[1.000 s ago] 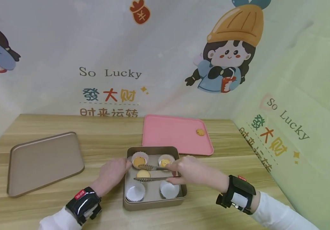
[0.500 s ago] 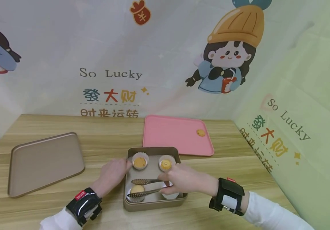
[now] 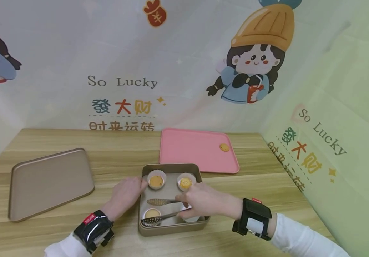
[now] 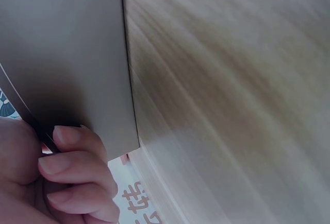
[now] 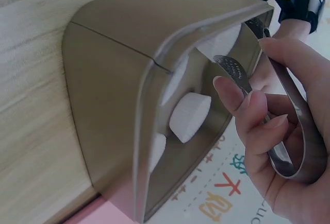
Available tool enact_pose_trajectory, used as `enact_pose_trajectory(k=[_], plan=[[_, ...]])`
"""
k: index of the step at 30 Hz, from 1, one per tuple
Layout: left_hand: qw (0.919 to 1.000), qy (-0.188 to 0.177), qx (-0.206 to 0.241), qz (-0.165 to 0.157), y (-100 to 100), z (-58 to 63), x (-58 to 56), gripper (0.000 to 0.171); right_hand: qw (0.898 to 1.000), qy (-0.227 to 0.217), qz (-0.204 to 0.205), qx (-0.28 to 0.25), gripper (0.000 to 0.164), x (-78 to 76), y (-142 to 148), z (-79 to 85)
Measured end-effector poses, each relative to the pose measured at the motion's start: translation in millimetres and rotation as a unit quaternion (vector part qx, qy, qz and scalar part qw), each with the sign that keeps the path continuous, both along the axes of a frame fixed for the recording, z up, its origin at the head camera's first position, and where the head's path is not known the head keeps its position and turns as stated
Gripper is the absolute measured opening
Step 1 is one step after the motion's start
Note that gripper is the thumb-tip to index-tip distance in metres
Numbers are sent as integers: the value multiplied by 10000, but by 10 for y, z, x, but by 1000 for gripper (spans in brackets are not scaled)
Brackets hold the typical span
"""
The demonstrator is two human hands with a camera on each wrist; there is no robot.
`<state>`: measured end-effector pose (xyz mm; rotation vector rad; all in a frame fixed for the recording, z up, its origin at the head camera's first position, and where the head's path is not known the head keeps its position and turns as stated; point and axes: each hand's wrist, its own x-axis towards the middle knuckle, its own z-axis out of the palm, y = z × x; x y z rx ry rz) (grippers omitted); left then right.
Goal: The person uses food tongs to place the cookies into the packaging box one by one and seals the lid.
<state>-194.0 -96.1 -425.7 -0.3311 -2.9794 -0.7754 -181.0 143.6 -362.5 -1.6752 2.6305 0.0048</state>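
A brown rectangular tin [image 3: 171,229] stands at the front of the table with white paper cups inside. My left hand [image 3: 126,195] pinches the tin's left wall between thumb and fingers, as the left wrist view confirms. In my right hand [image 3: 202,200] are metal tongs [image 3: 160,202], their perforated tips spread apart over the near-left cup. A round plain cookie [image 3: 152,213] lies in that cup, partly behind one tong arm. Other cookies sit in the far-left cup [image 3: 162,174] and the far-right cup [image 3: 189,175]. My right hand partly hides the near-right cup [image 3: 191,218].
Behind the tin lies a pink tray [image 3: 191,151] with a single cookie [image 3: 224,147] near its right side. On the left is a flat brown tray [image 3: 52,185]. A printed cloth [image 3: 184,64] hangs along the back and right of the table.
My right hand has brought the tongs and plain cookie from mid-tin toward the near-left cup. Now the cookie lies in the cup, released from the tongs. My left hand keeps its place.
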Motion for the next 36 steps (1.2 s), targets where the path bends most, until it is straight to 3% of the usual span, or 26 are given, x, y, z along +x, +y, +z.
enact_pose_trajectory(k=[4,8,14,18,23,27,33,36], plan=[[9998,34,-140,-128,7,-6,-1,33,9995,-197,-4,-253,22,-16,87,128],[9986,195,-399,-297,-10,-7,10,33,9975,-45,-189,-679,21,-69,204,326],[9997,-11,-217,-79,-18,-19,-4,35,9902,8,-1021,-948,17,-265,442,587],[9998,-71,-148,68,-2,-23,-8,36,9825,89,-1657,-842,28,-451,632,718],[9997,14,-235,-77,10,-21,-15,35,9676,23,-2394,-801,18,-739,880,774],[9998,-83,-192,-21,12,-17,-14,35,9509,-69,-3046,-543,29,-944,1050,762],[9998,-126,-94,142,15,-15,-15,37,9242,-736,-3703,-580,37,-1237,1288,675],[9999,-111,-85,100,20,-17,-11,37,9117,-978,-3949,-581,26,-1345,1407,604]])
